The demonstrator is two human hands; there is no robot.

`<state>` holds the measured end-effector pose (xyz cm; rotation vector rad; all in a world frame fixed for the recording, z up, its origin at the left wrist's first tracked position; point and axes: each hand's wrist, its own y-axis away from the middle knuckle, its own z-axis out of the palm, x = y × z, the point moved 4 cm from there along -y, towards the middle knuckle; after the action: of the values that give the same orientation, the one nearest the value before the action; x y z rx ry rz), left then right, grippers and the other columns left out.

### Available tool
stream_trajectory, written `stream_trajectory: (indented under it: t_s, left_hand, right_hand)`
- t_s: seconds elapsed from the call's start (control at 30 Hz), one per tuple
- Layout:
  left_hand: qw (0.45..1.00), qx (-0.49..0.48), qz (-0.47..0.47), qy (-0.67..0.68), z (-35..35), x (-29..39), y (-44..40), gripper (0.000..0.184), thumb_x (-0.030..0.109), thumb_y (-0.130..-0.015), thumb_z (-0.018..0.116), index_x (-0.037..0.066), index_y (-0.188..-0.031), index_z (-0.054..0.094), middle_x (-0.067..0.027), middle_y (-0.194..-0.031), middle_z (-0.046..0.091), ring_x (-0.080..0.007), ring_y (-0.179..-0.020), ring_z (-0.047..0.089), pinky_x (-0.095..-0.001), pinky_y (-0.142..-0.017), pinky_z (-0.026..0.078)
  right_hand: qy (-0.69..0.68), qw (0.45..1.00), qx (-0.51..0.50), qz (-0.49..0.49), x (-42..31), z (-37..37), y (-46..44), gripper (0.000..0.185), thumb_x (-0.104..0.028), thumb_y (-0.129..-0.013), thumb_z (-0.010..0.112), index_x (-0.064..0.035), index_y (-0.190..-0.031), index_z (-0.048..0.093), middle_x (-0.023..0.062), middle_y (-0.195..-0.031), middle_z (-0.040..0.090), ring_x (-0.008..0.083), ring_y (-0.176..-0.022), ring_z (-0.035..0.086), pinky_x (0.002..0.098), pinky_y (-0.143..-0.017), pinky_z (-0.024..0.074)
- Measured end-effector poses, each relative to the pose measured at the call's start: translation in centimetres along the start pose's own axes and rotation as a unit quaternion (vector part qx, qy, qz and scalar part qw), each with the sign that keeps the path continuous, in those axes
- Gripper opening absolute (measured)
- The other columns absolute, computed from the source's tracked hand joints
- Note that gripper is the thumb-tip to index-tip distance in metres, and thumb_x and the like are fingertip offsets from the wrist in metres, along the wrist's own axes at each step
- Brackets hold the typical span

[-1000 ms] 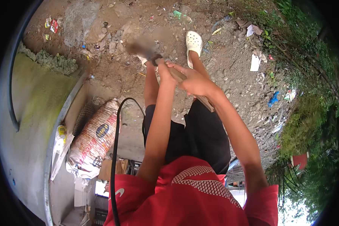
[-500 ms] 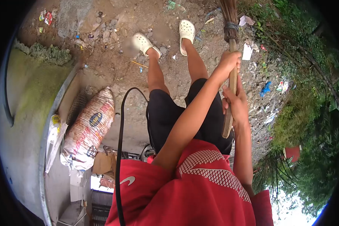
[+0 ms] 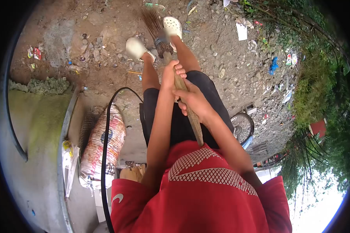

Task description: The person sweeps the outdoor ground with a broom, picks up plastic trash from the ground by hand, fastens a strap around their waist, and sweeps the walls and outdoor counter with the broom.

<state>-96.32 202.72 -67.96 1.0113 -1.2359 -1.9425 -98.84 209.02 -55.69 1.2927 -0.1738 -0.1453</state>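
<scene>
A stick broom (image 3: pixel 152 24) with a wooden handle is held diagonally in front of the legs. Its bristles point away, between the two pale clogs, and look slightly blurred. My left hand (image 3: pixel 170 75) is wrapped round the upper handle, just below the binding. Lower on the same handle, close beside it, my right hand (image 3: pixel 192 99) grips the wood. The handle's tapered end reaches the red shirt (image 3: pixel 210 194).
Dirt and gravel ground (image 3: pixel 221 50) carries scattered litter, including a blue scrap (image 3: pixel 274 66). A filled sack (image 3: pixel 105 143) stands by the mossy concrete wall (image 3: pixel 39 128) at left. A wheel (image 3: pixel 243 128) lies right of the legs; plants (image 3: pixel 319 85) line the right side.
Both hands and the broom have swung from the right back to the left, so the bristles are now near the feet. Both hands keep hold of the handle.
</scene>
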Motion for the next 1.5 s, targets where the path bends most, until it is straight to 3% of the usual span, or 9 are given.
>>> stream_trajectory:
  t_s: [0.23,0.47,0.77,0.97,1.13,1.23,1.27,1.37,1.5]
  left_hand:
    - [0.997,-0.039,0.041,0.045,-1.2,-2.2,1.5,0.015,0.016,-0.08,0.052,0.012,-0.072,0.04,0.0025,-0.058,0.037,-0.0076,-0.045,0.036,-0.0245,-0.044,0.035]
    - [0.977,0.033,0.149,0.151,-8.9,0.8,7.1,0.015,0.017,-0.077,0.052,0.013,-0.071,0.038,0.0027,-0.056,0.036,-0.0089,-0.044,0.037,-0.0254,-0.044,0.034]
    - [0.905,0.077,0.285,0.305,-13.9,0.8,13.1,0.023,0.014,-0.077,0.05,0.015,-0.06,0.034,0.0053,-0.053,0.032,-0.0067,-0.046,0.034,-0.0212,-0.049,0.035]
    - [0.864,0.048,0.296,0.405,-17.3,-5.8,5.1,0.023,0.013,-0.076,0.05,0.016,-0.059,0.035,0.0047,-0.052,0.035,-0.0069,-0.046,0.035,-0.021,-0.048,0.035]
    - [0.924,0.103,0.2,0.31,-13.4,-11.0,-5.3,0.018,0.016,-0.078,0.048,0.013,-0.061,0.041,0.0028,-0.052,0.04,-0.0093,-0.045,0.041,-0.0258,-0.042,0.038]
    - [0.923,0.161,0.306,0.171,-4.8,-9.9,-6.1,0.009,0.007,-0.073,0.048,0.006,-0.064,0.047,-0.004,-0.05,0.045,-0.015,-0.041,0.047,-0.0275,-0.036,0.039]
    - [0.945,0.009,0.258,0.2,-1.8,-11.6,-9.6,0.013,0.011,-0.077,0.051,0.008,-0.064,0.047,-0.0015,-0.053,0.045,-0.014,-0.043,0.044,-0.0279,-0.039,0.038]
    - [0.963,-0.101,0.18,0.174,4.5,-11.1,-7.6,0.014,0.007,-0.074,0.054,0.006,-0.062,0.049,-0.0035,-0.051,0.046,-0.0136,-0.041,0.044,-0.0289,-0.039,0.037]
    - [0.922,-0.276,0.268,-0.046,7.0,-11.3,-0.9,0.021,0.012,-0.071,0.058,0.002,-0.055,0.048,-0.0056,-0.05,0.048,-0.0144,-0.042,0.047,-0.0292,-0.039,0.038]
  right_hand:
    - [0.156,0.987,0.036,-0.032,2.2,0.3,1.6,0.038,-0.009,-0.082,0.054,-0.0031,-0.117,0.039,-0.0011,-0.059,0.041,0.0059,-0.039,0.04,0.0212,-0.031,0.0363]
    - [0.275,0.956,-0.092,0.034,7.0,5.3,0.2,0.045,-0.009,-0.081,0.055,-0.0012,-0.122,0.039,0.0006,-0.062,0.043,0.0066,-0.039,0.041,0.0215,-0.032,0.0369]
    - [0.539,0.789,-0.26,0.142,8.9,9.0,-2.1,0.049,-0.017,-0.083,0.052,-0.0014,-0.124,0.031,0.0016,-0.067,0.045,0.0071,-0.044,0.043,0.0231,-0.035,0.0386]
    - [0.598,0.741,-0.182,0.248,11.3,3.3,-4.0,0.037,-0.017,-0.082,0.051,-0.0029,-0.115,0.04,0.0002,-0.066,0.045,0.0062,-0.046,0.043,0.0219,-0.038,0.038]
    - [0.494,0.849,-0.049,0.181,7.8,-5.2,-5.9,0.015,-0.016,-0.083,0.051,-0.003,-0.089,0.049,0.0009,-0.066,0.047,0.0061,-0.045,0.041,0.0205,-0.036,0.0346]
    - [0.412,0.909,0.023,0.054,3.3,-8.2,-1.7,0.018,-0.014,-0.086,0.048,-0.0027,-0.099,0.045,0.0017,-0.071,0.048,0.0044,-0.044,0.04,0.0183,-0.035,0.0315]
    - [0.389,0.921,0.024,0.012,1.8,-9.2,-0.7,0.021,-0.014,-0.086,0.047,-0.0026,-0.103,0.045,0.002,-0.073,0.048,0.0042,-0.045,0.04,0.0179,-0.035,0.0316]
    - [0.415,0.897,0.077,-0.129,1.3,-9.7,2.1,0.027,-0.011,-0.085,0.048,-0.0037,-0.11,0.043,0.0009,-0.071,0.047,0.0038,-0.047,0.041,0.018,-0.037,0.0341]
    - [0.36,0.896,0.095,-0.244,5.5,-8.8,5.6,0.035,-0.006,-0.081,0.053,-0.0055,-0.112,0.037,0.0007,-0.069,0.046,0.0065,-0.045,0.042,0.0209,-0.038,0.039]
